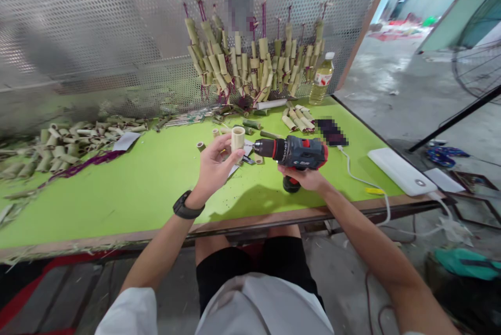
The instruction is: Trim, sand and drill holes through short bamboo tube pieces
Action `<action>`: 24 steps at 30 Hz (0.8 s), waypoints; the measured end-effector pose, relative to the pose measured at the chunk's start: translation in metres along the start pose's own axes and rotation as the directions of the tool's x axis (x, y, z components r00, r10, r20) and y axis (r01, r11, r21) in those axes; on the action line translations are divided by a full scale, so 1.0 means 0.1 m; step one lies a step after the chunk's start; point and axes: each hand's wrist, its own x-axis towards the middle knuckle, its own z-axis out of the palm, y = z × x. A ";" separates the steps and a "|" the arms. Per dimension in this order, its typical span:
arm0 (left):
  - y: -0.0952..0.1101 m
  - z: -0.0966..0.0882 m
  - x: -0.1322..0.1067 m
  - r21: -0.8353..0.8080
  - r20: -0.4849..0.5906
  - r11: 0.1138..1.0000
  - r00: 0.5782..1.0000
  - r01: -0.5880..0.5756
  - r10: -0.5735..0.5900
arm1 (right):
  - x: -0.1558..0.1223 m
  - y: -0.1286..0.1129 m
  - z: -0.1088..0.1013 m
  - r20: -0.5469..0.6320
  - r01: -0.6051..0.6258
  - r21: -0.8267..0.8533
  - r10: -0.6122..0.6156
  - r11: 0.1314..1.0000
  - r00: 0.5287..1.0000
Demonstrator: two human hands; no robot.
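My left hand (214,164) pinches a short pale bamboo tube (237,139) upright above the green table (129,189). My right hand (303,177) grips the handle of a dark cordless drill (295,151) with red trim. The drill lies level and its chuck points left, with the tip right beside the tube's side. A black watch sits on my left wrist. A few loose bamboo rings (201,145) lie on the table just behind my hands.
Strung bamboo pieces (250,63) hang on the perforated metal wall. A heap of cut bamboo (62,142) lies at the left. A bottle of yellow liquid (321,79), a phone (331,131), a white power bank (401,170) and cable sit at the right.
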 end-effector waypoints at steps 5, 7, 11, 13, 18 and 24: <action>-0.02 -0.02 0.02 -0.005 0.020 1.000 1.000 0.023 -0.023 | 0.00 -0.02 0.01 0.006 -0.022 0.025 0.022 0.999 1.000; -0.02 -0.03 0.04 -0.004 0.036 0.999 0.998 0.047 -0.047 | 0.00 -0.04 0.01 -0.004 -0.012 0.024 0.013 1.000 1.000; 0.00 -0.04 0.08 -0.023 0.049 0.997 0.996 0.073 -0.071 | 0.01 -0.05 0.00 -0.018 0.011 0.008 -0.011 1.000 1.000; 0.01 -0.05 0.09 -0.030 0.062 0.996 0.994 0.088 -0.086 | 0.01 -0.05 -0.01 0.001 0.002 -0.015 -0.002 1.000 1.000; 0.00 -0.07 0.11 -0.047 0.094 0.994 0.991 0.098 -0.094 | 0.00 0.02 -0.03 0.046 -0.044 -0.025 0.045 0.999 0.998; -0.08 -0.06 0.06 -0.092 0.100 0.991 0.991 0.097 -0.088 | 0.02 0.06 -0.07 0.060 -0.031 -0.054 0.034 0.998 0.998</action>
